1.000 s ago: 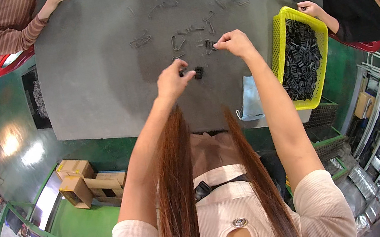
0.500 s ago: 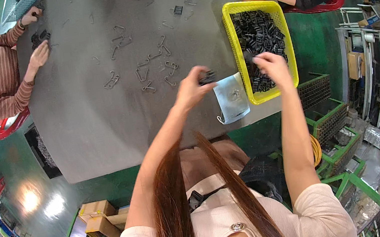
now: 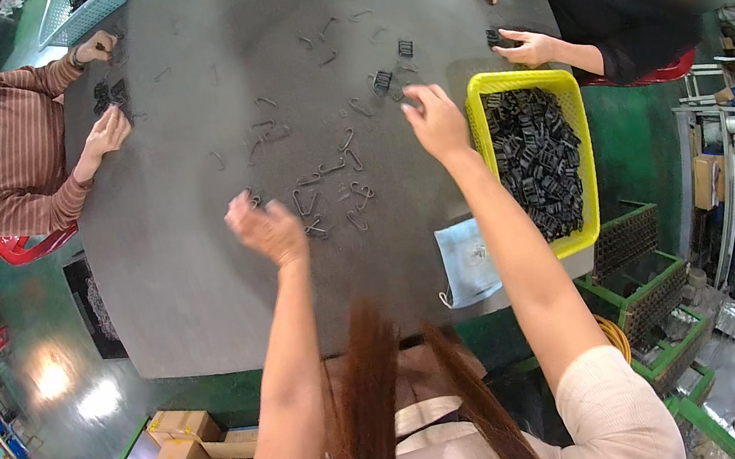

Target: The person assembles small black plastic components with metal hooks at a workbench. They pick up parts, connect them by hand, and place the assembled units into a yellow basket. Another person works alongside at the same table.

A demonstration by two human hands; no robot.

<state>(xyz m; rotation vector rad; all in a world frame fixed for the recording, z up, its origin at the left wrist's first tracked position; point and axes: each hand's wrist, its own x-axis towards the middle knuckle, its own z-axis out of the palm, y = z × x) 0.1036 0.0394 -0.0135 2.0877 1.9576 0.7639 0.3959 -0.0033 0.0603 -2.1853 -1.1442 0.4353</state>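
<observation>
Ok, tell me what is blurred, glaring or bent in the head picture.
Head view: the left hand is smeared by motion blur, while the right hand is sharper; bright lamp glare sits on the green floor at lower left; the grey table edges bow with the fisheye; the corners are black.

Dark grey table (image 3: 201,288), matte top, corners rounded. Bent wire clips (image 3: 321,188) scattered loose across the middle, a thinner scatter toward the far edge. Small black clips (image 3: 382,81) lie singly and in pairs near the far right; another little heap (image 3: 108,93) at the far left. Yellow basket (image 3: 582,152) full of black clips sits on the right edge. A pale face mask (image 3: 471,260) lies flat just beside it, at the near edge.
</observation>
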